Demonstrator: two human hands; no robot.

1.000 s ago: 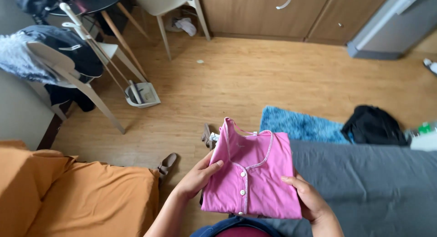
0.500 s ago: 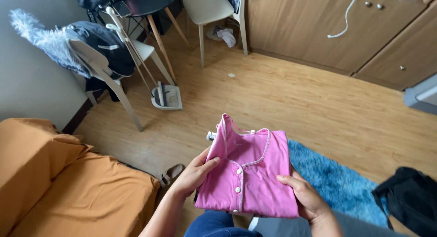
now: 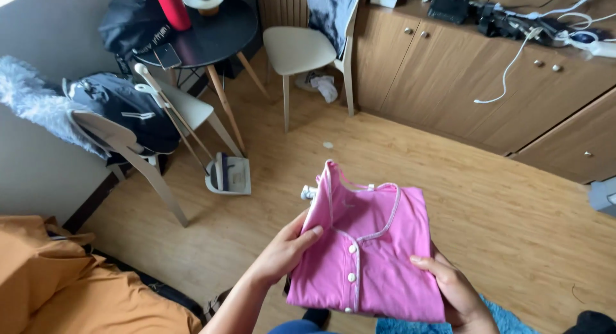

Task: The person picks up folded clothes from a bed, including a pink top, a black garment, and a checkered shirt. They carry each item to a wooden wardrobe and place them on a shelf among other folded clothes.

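The folded pink shirt [image 3: 372, 250], gripped by left hand [image 3: 285, 250] and right hand [image 3: 452, 289], has moved away from the grey bed toward the left, over the wooden floor [image 3: 513, 218].

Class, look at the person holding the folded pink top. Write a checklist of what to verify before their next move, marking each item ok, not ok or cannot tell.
1. Both hands on the pink top: ok; left hand at one edge, right hand at the other.
2. Fold holds together: ok; compact, nothing dangling.
3. White buttons fastened: cannot tell.
4. Underside of the top clean: cannot tell; hidden.
5. Wooden floor ahead free of obstacles: not ok; a dustpan and a small white scrap lie there.
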